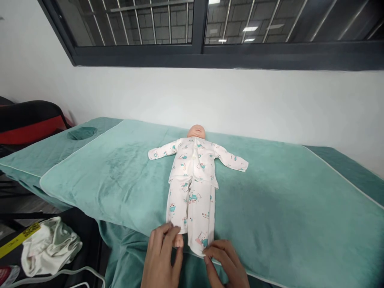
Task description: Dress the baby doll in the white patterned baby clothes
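Observation:
A baby doll [197,130] lies on its back, head toward the wall, arms spread. It wears a white printed long-sleeved top [192,158] and matching trousers [201,212]. At the lower end of the left trouser leg is my left hand [162,256], its fingers bent around a bare doll foot [178,241] that shows below the cuff. My right hand [226,262] pinches the bottom cuff of the other trouser leg between thumb and index finger. No foot shows at that cuff.
A green plush cover [285,200] spreads over the bed beneath the doll. Crumpled white and pale green cloth [49,248] lies on a dark surface at lower left, beside a yellow strip [19,240] and a pale cable [64,272]. A black-and-red chair [30,122] stands left; a wall is behind.

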The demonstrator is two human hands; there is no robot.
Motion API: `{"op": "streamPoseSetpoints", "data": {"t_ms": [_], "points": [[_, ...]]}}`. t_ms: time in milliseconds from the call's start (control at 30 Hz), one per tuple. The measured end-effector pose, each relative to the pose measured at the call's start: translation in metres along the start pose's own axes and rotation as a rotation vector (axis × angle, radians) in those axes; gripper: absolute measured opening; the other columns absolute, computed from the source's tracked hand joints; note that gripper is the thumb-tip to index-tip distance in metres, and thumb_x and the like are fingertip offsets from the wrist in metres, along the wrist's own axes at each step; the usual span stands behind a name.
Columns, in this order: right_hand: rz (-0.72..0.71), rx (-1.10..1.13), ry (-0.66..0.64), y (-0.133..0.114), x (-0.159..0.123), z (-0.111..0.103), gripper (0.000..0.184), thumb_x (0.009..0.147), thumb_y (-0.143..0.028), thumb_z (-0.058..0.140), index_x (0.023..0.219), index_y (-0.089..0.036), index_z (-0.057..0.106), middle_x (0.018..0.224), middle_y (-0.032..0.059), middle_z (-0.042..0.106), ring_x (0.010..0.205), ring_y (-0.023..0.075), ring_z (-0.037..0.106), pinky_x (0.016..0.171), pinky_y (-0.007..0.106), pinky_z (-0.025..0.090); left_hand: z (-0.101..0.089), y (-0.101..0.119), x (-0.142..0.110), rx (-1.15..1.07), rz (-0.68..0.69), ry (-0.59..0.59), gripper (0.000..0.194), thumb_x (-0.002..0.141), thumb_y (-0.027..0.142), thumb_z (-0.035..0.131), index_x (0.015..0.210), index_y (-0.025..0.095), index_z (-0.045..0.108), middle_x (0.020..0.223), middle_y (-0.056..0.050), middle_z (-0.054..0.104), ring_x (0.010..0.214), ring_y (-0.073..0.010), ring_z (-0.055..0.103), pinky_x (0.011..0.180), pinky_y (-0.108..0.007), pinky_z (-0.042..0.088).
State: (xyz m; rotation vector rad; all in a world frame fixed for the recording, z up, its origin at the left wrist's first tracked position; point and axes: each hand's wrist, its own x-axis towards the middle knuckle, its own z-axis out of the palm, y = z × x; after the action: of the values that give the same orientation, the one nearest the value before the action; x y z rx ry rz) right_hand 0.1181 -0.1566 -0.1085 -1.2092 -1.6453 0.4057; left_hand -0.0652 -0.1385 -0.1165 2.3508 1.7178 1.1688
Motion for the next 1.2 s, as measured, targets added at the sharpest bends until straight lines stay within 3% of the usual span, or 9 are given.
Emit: {"op": "streamPoseSetpoints", "data": {"t_ms": [167,433,633,733,800,867,1000,1100,1200], "points": [[-0.005,-0.001,-0.009,0.002,-0.001,0.001,0.013,0.089,-0.017,0.052,0.085,-0.021,0.063,0.083,0.0049,0.061,0.073,0.0147,0.062,0.063,0.022,0.051,-0.003,0.004,0.003,-0.053,-0.002,0.006,0.020,0.084,0.012,0.053,0.102,0.020,0.058,0.102,-0.010,0.059,0.093,-0.0220,0.060,0.074,-0.035,0.056],[-0.023,-0.023,-0.062,0.003,0.001,-0.001,0.014,0.089,-0.013,0.051,0.086,-0.021,0.062,0.082,0.0053,0.061,0.070,0.0149,0.061,0.061,0.023,0.051,-0.004,0.003,0.002,-0.037,0.091,0.061,0.016,0.085,0.007,0.055,0.096,0.019,0.057,0.095,-0.007,0.058,0.087,-0.0176,0.055,0.073,-0.027,0.050],[-0.294,-0.101,-0.287,0.004,0.031,-0.032,0.013,0.084,-0.011,0.059,0.088,-0.022,0.065,0.084,0.0046,0.063,0.075,0.0155,0.061,0.065,0.026,0.052,-0.015,0.002,0.004,-0.120,0.203,0.085,0.020,0.080,0.004,0.061,0.092,0.019,0.056,0.086,-0.004,0.060,0.080,-0.0157,0.055,0.070,-0.026,0.047],[-0.185,-0.098,-0.253,0.017,0.065,-0.050,0.011,0.089,-0.019,0.055,0.090,-0.021,0.067,0.091,0.0066,0.065,0.083,0.0165,0.062,0.072,0.026,0.052,-0.030,-0.008,0.020,-0.244,0.233,0.104,0.018,0.080,0.007,0.060,0.092,0.020,0.056,0.084,-0.003,0.060,0.080,-0.0158,0.056,0.071,-0.027,0.047],[-0.005,-0.073,-0.162,0.033,0.099,-0.053,0.020,0.093,-0.030,0.050,0.085,-0.020,0.065,0.092,0.0075,0.065,0.084,0.0183,0.062,0.074,0.028,0.051,-0.033,-0.020,0.046,-0.280,0.104,0.141,0.014,0.084,0.012,0.057,0.094,0.021,0.058,0.088,-0.004,0.061,0.084,-0.0168,0.058,0.075,-0.029,0.047],[0.270,-0.101,-0.042,0.053,0.141,-0.047,0.029,0.092,-0.042,0.048,0.088,-0.019,0.064,0.091,0.0068,0.067,0.082,0.0198,0.062,0.074,0.030,0.049,-0.026,-0.036,0.082,-0.340,-0.140,0.190,0.005,0.087,0.022,0.056,0.091,0.021,0.059,0.092,-0.004,0.063,0.090,-0.0180,0.059,0.082,-0.031,0.048],[0.514,-0.205,-0.137,0.084,0.212,-0.015,0.043,0.089,-0.054,0.044,0.087,-0.018,0.066,0.091,0.0091,0.069,0.087,0.0251,0.061,0.079,0.036,0.044,0.006,-0.057,0.159,-0.653,-0.658,-0.009,0.031,0.088,0.039,0.056,0.113,0.020,0.060,0.125,-0.009,0.061,0.116,-0.0226,0.056,0.096,-0.034,0.047],[0.539,-0.120,-0.172,0.090,0.234,0.009,0.052,0.091,-0.059,0.036,0.086,-0.018,0.067,0.099,0.0107,0.069,0.095,0.0268,0.059,0.086,0.038,0.041,0.027,-0.055,0.189,-0.935,-0.751,-0.208,0.045,0.086,0.049,0.058,0.122,0.022,0.059,0.131,-0.009,0.061,0.116,-0.0247,0.058,0.097,-0.035,0.048],[0.530,0.051,-0.093,0.091,0.235,0.021,0.054,0.089,-0.062,0.036,0.089,-0.018,0.067,0.106,0.0093,0.068,0.101,0.0257,0.057,0.090,0.036,0.039,0.038,-0.046,0.199,-1.117,-0.736,-0.229,0.052,0.081,0.050,0.064,0.126,0.023,0.058,0.130,-0.009,0.062,0.109,-0.0263,0.063,0.091,-0.036,0.052]]}}
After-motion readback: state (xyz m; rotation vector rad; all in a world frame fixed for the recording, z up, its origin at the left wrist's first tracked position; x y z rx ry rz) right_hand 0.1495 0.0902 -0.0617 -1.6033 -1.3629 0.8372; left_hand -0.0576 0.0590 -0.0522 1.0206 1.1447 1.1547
